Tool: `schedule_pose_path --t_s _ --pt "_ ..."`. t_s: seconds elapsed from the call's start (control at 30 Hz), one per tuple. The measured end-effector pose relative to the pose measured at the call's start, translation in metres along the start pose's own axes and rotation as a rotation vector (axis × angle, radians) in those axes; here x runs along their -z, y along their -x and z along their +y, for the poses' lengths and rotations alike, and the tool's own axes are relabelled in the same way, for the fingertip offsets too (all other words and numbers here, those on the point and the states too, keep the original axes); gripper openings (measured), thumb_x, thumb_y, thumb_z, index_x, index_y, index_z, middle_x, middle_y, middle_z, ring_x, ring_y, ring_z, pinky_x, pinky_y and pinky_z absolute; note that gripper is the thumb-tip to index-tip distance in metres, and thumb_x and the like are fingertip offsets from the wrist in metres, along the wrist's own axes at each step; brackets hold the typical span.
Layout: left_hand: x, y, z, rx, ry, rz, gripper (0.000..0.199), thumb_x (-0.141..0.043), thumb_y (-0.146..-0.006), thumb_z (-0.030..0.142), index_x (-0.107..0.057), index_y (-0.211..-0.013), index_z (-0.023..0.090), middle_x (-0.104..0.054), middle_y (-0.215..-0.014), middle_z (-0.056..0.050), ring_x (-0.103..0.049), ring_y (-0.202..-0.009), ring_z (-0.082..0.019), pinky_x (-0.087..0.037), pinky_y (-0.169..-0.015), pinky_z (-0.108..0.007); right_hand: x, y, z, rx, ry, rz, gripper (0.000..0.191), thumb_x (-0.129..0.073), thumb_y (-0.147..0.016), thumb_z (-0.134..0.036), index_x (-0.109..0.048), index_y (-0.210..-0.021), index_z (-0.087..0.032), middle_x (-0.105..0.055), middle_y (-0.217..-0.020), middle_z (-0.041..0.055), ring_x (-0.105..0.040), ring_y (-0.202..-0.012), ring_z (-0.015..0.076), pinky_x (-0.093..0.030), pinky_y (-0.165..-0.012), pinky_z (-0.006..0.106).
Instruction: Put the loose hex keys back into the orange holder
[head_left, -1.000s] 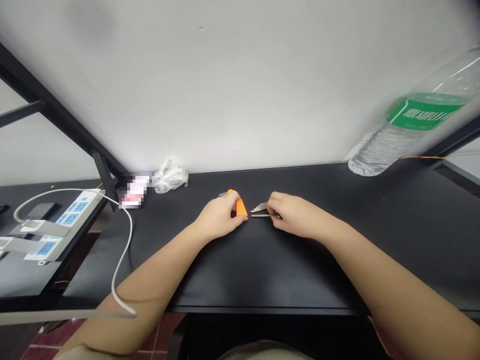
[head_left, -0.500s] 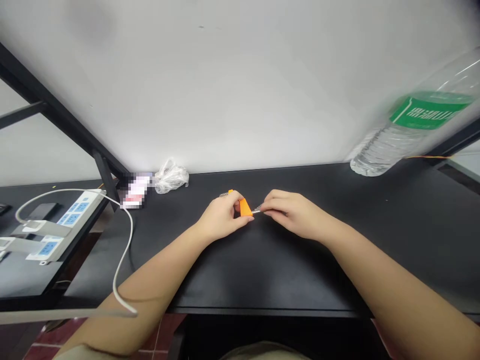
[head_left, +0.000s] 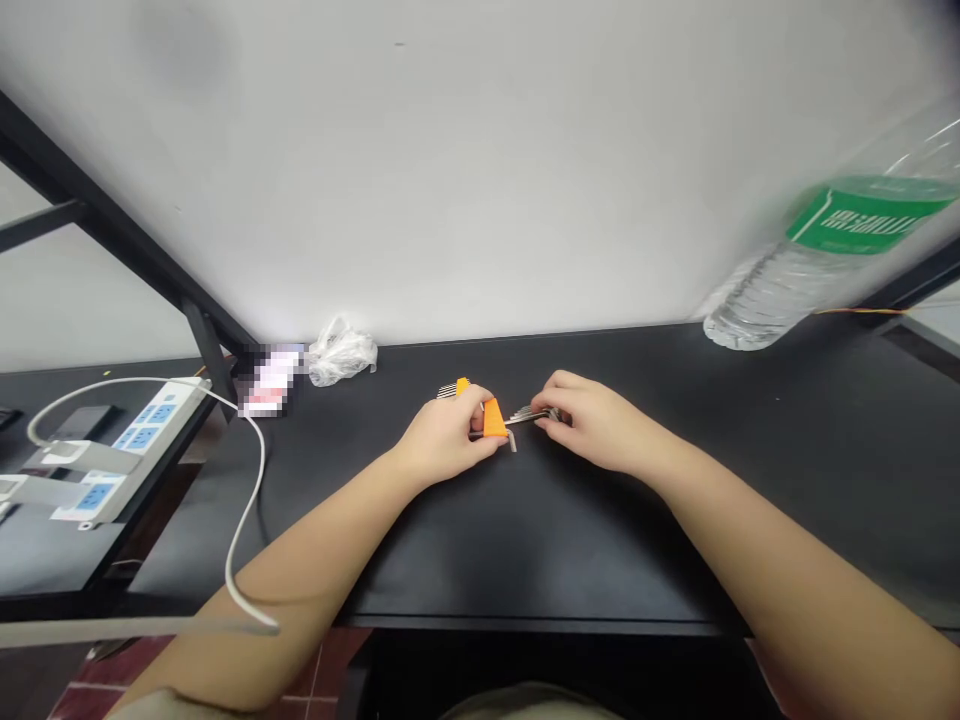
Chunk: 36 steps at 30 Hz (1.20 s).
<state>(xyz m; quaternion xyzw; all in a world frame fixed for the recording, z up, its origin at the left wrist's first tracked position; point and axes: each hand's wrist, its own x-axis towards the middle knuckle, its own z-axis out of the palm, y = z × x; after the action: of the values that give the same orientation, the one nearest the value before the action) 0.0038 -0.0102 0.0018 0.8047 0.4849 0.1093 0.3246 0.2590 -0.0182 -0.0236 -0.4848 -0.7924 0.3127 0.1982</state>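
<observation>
An orange hex key holder is gripped between the thumb and fingers of my left hand, just above the black tabletop. Several metal hex keys stick out of its far left side. One key with a bent short end pokes out at the holder's near right corner. My right hand is closed, its thumb and fingers pinching several hex keys in a fanned bunch to the right of the holder. My fingers hide part of both the holder and the keys.
A crumpled clear plastic bag lies against the wall, beside a blurred-out item. On the right a large water bottle stands by the wall. A white power strip and a looping white cable are on the left.
My right hand has turned slightly, and more of the hex keys show between its fingers. A bent key end now shows at the holder's near corner. My left hand keeps its grip.
</observation>
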Motion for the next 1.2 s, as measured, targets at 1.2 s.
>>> schedule_pose_path --t_s 1.2 --pt "-0.003 -0.003 -0.01 -0.016 0.026 0.054 0.044 -0.073 -0.081 0.037 -0.057 -0.121 0.026 -0.063 -0.076 0.006 -0.061 -0.071 -0.015 -0.049 -0.071 -0.027 0.012 0.004 -0.011 0.22 0.087 0.078 0.016 -0.052 -0.098 -0.018 -0.067 -0.094 -0.022 -0.063 -0.088 0.0032 -0.057 -0.075 0.0151 -0.044 -0.067 0.028"
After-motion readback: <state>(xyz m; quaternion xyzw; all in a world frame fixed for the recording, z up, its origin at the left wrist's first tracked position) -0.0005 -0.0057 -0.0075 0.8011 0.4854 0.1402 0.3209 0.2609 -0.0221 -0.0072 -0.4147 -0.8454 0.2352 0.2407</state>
